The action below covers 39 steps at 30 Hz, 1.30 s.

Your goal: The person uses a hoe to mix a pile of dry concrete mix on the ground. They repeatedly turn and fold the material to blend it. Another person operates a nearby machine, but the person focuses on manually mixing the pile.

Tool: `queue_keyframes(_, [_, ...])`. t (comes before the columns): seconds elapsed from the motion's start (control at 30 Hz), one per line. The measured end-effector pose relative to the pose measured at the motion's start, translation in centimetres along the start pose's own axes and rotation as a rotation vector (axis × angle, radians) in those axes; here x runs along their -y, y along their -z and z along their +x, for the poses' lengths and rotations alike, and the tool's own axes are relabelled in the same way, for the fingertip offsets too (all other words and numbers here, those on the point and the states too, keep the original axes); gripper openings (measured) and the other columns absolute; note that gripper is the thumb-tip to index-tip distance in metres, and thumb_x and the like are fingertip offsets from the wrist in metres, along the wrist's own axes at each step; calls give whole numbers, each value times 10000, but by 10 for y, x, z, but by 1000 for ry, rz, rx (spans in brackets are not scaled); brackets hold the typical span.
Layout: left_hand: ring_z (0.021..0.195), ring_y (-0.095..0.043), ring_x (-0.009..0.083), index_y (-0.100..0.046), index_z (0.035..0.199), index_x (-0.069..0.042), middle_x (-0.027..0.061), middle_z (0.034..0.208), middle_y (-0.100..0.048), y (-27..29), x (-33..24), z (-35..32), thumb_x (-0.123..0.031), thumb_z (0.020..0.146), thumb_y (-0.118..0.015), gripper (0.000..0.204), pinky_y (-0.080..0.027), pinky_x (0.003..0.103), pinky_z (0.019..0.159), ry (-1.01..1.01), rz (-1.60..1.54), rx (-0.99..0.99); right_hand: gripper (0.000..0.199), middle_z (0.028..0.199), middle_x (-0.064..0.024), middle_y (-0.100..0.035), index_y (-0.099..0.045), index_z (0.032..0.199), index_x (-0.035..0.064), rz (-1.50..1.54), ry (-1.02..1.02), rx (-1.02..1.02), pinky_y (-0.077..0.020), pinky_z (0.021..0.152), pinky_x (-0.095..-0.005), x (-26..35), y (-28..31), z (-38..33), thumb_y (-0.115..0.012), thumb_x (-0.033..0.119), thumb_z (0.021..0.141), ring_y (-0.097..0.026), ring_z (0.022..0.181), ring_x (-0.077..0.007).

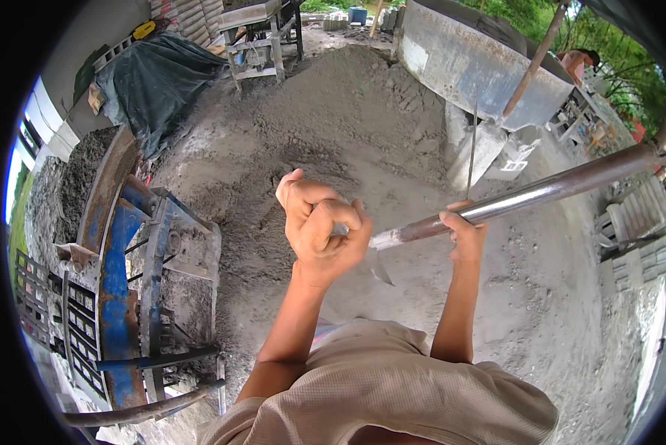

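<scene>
A long metal pole, shiny along its middle and brown near both ends, slants from the upper right down to my hands. Its upper-right end meets a curved brown crosspiece; whether this is a handle or a tool head I cannot tell. My left hand is closed in a fist around the lower end, and a bit of grey shows between the fingers. Farther along, my right hand grips the pole from beneath, thumb on top. Just below the pole's lower end hangs a thin pale curved piece.
A heap of grey sandy mix rises ahead. Left stands a blue rusty metal machine with grey mix on top. A large round metal drum, a dark tarp and a wooden stand lie beyond. Another person is far right.
</scene>
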<state>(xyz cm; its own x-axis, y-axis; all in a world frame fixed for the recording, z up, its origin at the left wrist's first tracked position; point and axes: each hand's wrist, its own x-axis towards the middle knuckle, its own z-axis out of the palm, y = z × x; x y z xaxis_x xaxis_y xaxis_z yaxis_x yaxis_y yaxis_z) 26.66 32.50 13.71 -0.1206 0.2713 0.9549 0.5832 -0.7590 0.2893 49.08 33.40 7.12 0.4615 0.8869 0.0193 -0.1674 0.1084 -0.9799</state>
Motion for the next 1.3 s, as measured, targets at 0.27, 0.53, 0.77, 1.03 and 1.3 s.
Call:
queue_keyframes(0.27, [653, -429, 158, -478, 599, -152, -13, 682, -428, -44, 24, 12, 61, 474, -556, 258, -337, 421, 866, -8, -83, 51, 243, 675, -7, -528, -595, 723, 38, 3, 18, -83, -383, 618, -274, -3, 4, 39, -705, 18, 507, -497, 639, -129])
queue_keyframes(0.53, [602, -439, 159, -431, 579, -160, -12, 690, -423, -95, 102, 37, 88, 474, -589, 312, -359, 436, 844, -45, -281, -46, 231, 690, -25, -545, -594, 729, 15, -30, 63, -140, -396, 618, -279, -7, -38, 84, -686, 0, 518, -509, 657, -135])
queue_keyframes(0.77, [626, -451, 152, -418, 579, -150, -15, 692, -415, -120, 195, 77, 50, 536, -679, 331, -381, 400, 816, -8, -366, -16, 216, 651, -23, -547, -597, 715, 16, -83, 118, -181, -382, 548, -267, 8, -119, 142, -682, -4, 517, -501, 594, -126])
queue_keyframes(1.03, [904, -519, 200, -573, 932, -59, 76, 927, -548, -172, 308, 99, -204, 592, -804, 437, -403, 343, 810, 368, -822, 934, 184, 658, -17, -542, -592, 678, 25, -170, 249, 210, -380, 548, -262, 23, -214, 203, -713, 44, 541, -497, 605, -104])
queue_keyframes(1.3, [731, -575, 175, -574, 955, -7, 50, 785, -600, -210, 368, 124, -190, 572, -803, 483, -465, 307, 673, 604, -1088, 1278, 229, 670, -8, -530, -626, 696, 35, -375, 376, 699, -370, 570, -234, 41, -310, 259, -771, 185, 601, -507, 642, -96])
